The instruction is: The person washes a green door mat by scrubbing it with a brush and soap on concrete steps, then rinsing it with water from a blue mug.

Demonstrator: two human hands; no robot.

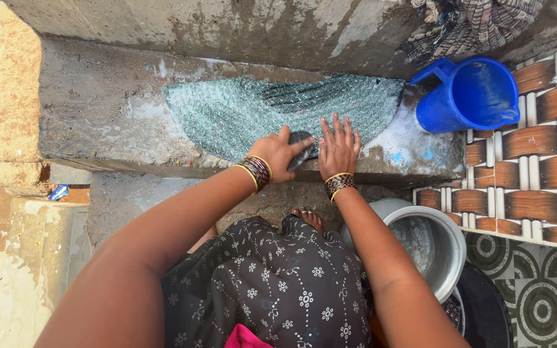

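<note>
A wet grey-green patterned cloth (253,109) lies spread on a concrete slab (98,109). My left hand (278,153) is closed around a small dark scrubbing brush (301,147) that rests on the cloth's near edge. Just to its right, my right hand (338,145) presses flat on the cloth with its fingers spread. Both wrists wear bangles.
A blue plastic jug (469,96) stands at the slab's right end. A grey metal pot (427,241) sits by my right forearm, below the slab. Patterned tiles (536,167) cover the right side. Another bundled cloth (472,22) lies at the top right.
</note>
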